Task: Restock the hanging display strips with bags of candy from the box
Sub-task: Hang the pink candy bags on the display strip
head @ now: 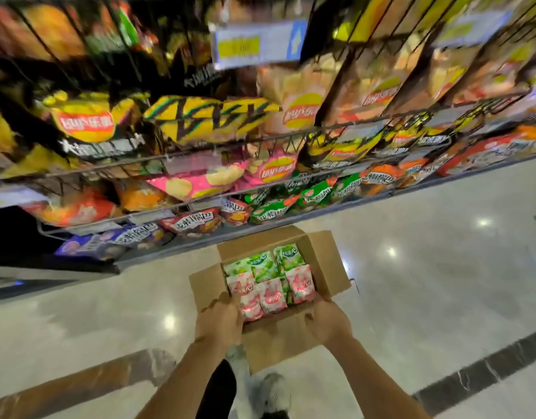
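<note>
An open cardboard box [324, 261] hangs over the shop floor, carried in both my hands. Inside lie several candy bags, green ones [262, 264] at the far side and pink-and-white ones [271, 297] nearer me. My left hand [221, 320] grips the box's near left edge, fingers curled over the rim beside a pink bag. My right hand [327, 323] grips the near right corner and its flap. No hanging display strip is clearly visible; the view is blurred.
Wire shelves [200, 152] packed with chip bags fill the upper half, close ahead of the box. A price tag [254, 45] hangs at top centre. Glossy pale floor [427, 267] spreads to the right. My shoe [275, 394] shows below the box.
</note>
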`<state>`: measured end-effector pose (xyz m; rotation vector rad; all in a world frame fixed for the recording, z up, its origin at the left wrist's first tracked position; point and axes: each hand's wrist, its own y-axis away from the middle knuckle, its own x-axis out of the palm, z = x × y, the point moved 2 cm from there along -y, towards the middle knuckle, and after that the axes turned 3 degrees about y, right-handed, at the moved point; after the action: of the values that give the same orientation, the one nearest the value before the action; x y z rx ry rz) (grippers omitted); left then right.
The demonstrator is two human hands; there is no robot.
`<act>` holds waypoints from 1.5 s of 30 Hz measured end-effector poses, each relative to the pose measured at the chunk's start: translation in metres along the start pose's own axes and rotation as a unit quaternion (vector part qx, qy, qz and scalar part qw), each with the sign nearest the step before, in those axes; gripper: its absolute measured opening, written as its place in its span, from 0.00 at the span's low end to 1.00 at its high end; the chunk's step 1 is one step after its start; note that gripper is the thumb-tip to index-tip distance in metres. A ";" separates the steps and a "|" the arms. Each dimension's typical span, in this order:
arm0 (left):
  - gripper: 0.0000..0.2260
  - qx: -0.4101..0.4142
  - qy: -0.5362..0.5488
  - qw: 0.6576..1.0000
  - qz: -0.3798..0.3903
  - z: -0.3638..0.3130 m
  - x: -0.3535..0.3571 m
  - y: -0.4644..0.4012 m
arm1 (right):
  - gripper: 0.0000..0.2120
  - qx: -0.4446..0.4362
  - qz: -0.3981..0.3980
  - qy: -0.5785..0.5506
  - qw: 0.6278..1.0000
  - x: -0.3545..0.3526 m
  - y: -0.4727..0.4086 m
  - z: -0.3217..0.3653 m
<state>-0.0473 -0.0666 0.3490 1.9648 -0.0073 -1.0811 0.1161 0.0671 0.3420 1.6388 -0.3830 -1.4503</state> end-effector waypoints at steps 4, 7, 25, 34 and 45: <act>0.15 -0.032 0.034 0.999 0.015 -0.004 0.061 -0.043 | 0.19 -0.018 0.011 -0.014 1.000 0.038 -0.053 -0.013; 0.15 -0.051 0.095 0.994 0.000 -0.005 0.107 -0.087 | 0.20 -0.028 0.006 0.053 0.998 0.067 -0.100 -0.026; 0.30 -0.260 0.452 0.849 -0.086 0.040 0.326 -0.299 | 0.28 0.025 0.077 -0.099 0.992 0.274 -0.347 -0.068; 0.36 -0.286 0.484 0.823 -0.084 0.050 0.339 -0.327 | 0.41 0.032 0.095 -0.155 0.983 0.287 -0.377 -0.071; 0.34 -0.317 0.460 0.819 -0.132 0.038 0.342 -0.331 | 0.19 -0.010 0.029 -0.196 0.980 0.266 -0.369 -0.089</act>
<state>0.0164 -0.0170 -0.1218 1.6769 1.0397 -0.1200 0.1523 0.1168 -0.1177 1.3077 -0.6286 -1.7271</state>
